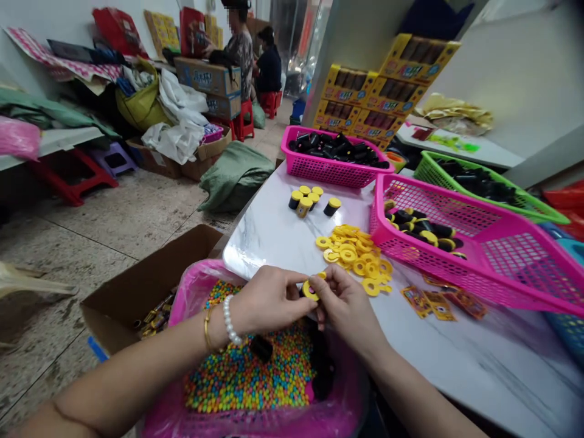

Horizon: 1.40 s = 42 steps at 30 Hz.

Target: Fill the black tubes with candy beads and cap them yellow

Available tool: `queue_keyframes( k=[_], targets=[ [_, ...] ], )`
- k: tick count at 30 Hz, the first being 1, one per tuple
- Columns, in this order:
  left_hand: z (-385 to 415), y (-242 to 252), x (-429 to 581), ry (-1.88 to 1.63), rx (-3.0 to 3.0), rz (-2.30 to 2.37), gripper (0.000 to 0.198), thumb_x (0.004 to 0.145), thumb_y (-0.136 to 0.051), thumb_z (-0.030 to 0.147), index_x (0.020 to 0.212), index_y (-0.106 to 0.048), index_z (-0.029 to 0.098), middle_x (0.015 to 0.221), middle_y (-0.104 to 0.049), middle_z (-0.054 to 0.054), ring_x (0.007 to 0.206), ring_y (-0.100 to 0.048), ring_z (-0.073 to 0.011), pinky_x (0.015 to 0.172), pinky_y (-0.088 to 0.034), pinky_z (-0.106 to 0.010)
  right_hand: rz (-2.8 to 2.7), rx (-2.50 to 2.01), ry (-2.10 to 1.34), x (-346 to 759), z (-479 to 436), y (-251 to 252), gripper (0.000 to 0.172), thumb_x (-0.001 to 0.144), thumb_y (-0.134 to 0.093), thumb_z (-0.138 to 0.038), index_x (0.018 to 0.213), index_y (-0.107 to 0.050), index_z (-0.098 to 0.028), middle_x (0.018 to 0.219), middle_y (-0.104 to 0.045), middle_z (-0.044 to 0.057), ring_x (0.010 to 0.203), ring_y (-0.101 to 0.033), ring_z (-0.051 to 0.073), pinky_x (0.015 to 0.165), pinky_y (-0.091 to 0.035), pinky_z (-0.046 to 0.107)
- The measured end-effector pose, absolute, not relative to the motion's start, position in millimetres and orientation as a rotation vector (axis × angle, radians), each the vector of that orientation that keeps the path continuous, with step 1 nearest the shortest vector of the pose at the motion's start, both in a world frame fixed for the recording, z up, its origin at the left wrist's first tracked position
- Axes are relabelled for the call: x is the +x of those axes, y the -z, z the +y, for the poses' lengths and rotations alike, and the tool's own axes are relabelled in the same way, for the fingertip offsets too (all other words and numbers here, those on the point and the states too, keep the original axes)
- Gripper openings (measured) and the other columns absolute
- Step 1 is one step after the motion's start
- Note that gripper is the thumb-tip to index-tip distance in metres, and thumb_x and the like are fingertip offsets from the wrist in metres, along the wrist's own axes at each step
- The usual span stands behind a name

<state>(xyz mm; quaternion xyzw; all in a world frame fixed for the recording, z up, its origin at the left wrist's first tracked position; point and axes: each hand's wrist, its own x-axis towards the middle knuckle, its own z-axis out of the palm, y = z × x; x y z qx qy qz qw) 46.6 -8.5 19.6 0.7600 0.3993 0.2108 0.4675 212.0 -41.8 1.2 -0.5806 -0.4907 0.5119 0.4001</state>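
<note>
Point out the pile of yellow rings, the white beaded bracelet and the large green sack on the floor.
Pile of yellow rings [356, 248]: head view, middle of the heap.
White beaded bracelet [228, 320]: head view, its beads.
Large green sack [237, 176]: head view, its middle.

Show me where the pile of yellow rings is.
In the head view, the pile lies right of centre on the white table, beside a pink basket, just beyond the right hand.

The left hand [269, 302] and the right hand [344, 301] hold together one small black piece with yellow ring-shaped top [310, 296], near a pink plastic-lined basket [181, 291] of tiny multicoloured balls [246, 378].
</note>
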Motion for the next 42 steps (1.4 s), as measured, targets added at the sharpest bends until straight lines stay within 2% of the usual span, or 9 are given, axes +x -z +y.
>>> queue_keyframes(
  k=[4, 11, 15, 17, 22, 26, 30, 35, 42],
  targets=[
    [-8, -25, 53, -0.334, 1.235, 0.828, 0.037, 0.098, -0.041, 0.041, 0.09, -0.064, 0.013, 0.065, -0.065, -0.001, 0.035, -0.044, -0.0043, 0.037, -0.028, -0.018, -1.219, -1.435, -1.337, 209, -40, -3, 0.046, 0.081, -0.06, -0.062, 0.089, -0.041, -0.022, 0.047, -0.054, -0.008, 0.036, -0.052, 0.011, 0.037, -0.043, 0.019],
    [-20, -3, 68, -0.52, 1.002, 0.896, 0.044, 0.098, -0.039, 0.04, 0.072, -0.058, 0.012, 0.051, -0.057, 0.0, 0.031, -0.046, -0.0055, 0.031, -0.031, -0.015, -1.225, -1.418, -1.293, 210, -36, -3, 0.047, 0.077, -0.062, -0.062, 0.092, -0.04, -0.023, 0.054, -0.055, -0.009, 0.039, -0.053, 0.011, 0.037, -0.041, 0.019],
    [-30, 5, 67, -0.685, 1.155, 0.896, 0.031, 0.089, -0.056, 0.039, 0.104, -0.059, 0.013, 0.056, -0.058, 0.005, 0.035, -0.049, -0.0074, 0.033, -0.033, -0.016, -1.206, -1.407, -1.206, 208, -37, -1, 0.041, 0.079, -0.062, -0.058, 0.091, -0.048, -0.021, 0.057, -0.054, -0.007, 0.044, -0.052, 0.01, 0.041, -0.042, 0.02],
    [-32, 10, 65, -0.813, 1.326, 0.956, 0.041, 0.08, -0.067, 0.032, 0.117, -0.057, 0.016, 0.057, -0.056, 0.008, 0.038, -0.048, -0.0068, 0.037, -0.035, -0.016, -1.212, -1.404, -1.074, 207, -40, 0, 0.037, 0.079, -0.064, -0.055, 0.087, -0.056, -0.019, 0.066, -0.058, -0.003, 0.055, -0.056, 0.011, 0.049, -0.046, 0.021],
    [-33, 13, 58, -0.952, 1.781, 1.063, 0.021, 0.087, -0.063, 0.027, 0.105, -0.068, 0.017, 0.065, -0.063, 0.003, 0.057, -0.057, -0.0104, 0.056, -0.045, -0.021, -1.051, -1.338, -1.256, 216, -41, -3, 0.048, 0.081, -0.063, -0.057, 0.105, -0.069, -0.016, 0.072, -0.06, 0.001, 0.061, -0.057, 0.012, 0.057, -0.051, 0.026],
    [-31, 15, 56, -1.021, 1.983, 0.918, 0.024, 0.093, -0.055, 0.023, 0.114, -0.064, 0.016, 0.091, -0.072, -0.004, 0.079, -0.064, -0.0144, 0.075, -0.05, -0.027, -1.103, -1.263, -1.652, 234, -19, -16, 0.04, 0.07, -0.077, -0.048, 0.082, -0.071, -0.011, 0.069, -0.063, 0.004, 0.057, -0.055, 0.009, 0.053, -0.048, 0.021],
    [-30, 20, 58, -0.976, 1.975, 0.986, 0.023, 0.087, -0.064, 0.018, 0.109, -0.067, 0.016, 0.077, -0.069, 0.0, 0.063, -0.059, -0.0117, 0.063, -0.046, -0.023, -1.33, -1.345, -1.831, 237, -4, -26, 0.038, 0.064, -0.081, -0.042, 0.082, -0.06, -0.015, 0.062, -0.059, -0.002, 0.044, -0.047, 0.006, 0.04, -0.038, 0.018],
    [-26, 16, 60, -0.861, 1.947, 1.109, 0.012, 0.081, -0.068, 0.016, 0.093, -0.071, 0.016, 0.059, -0.058, 0.005, 0.054, -0.049, -0.0094, 0.055, -0.037, -0.021, -1.617, -1.472, -1.47, 225, -14, -23, 0.03, 0.08, -0.066, -0.043, 0.089, -0.053, -0.018, 0.063, -0.057, -0.004, 0.05, -0.053, 0.008, 0.043, -0.041, 0.018],
    [-23, 8, 60, -0.758, 1.922, 1.21, 0.012, 0.078, -0.074, 0.025, 0.085, -0.074, 0.015, 0.059, -0.061, 0.003, 0.054, -0.051, -0.0105, 0.053, -0.035, -0.021, -1.328, -1.32, -1.405, 223, -31, -7, 0.046, 0.082, -0.061, -0.057, 0.107, -0.052, -0.02, 0.059, -0.048, -0.009, 0.039, -0.042, 0.006, 0.039, -0.036, 0.02]
  ],
)
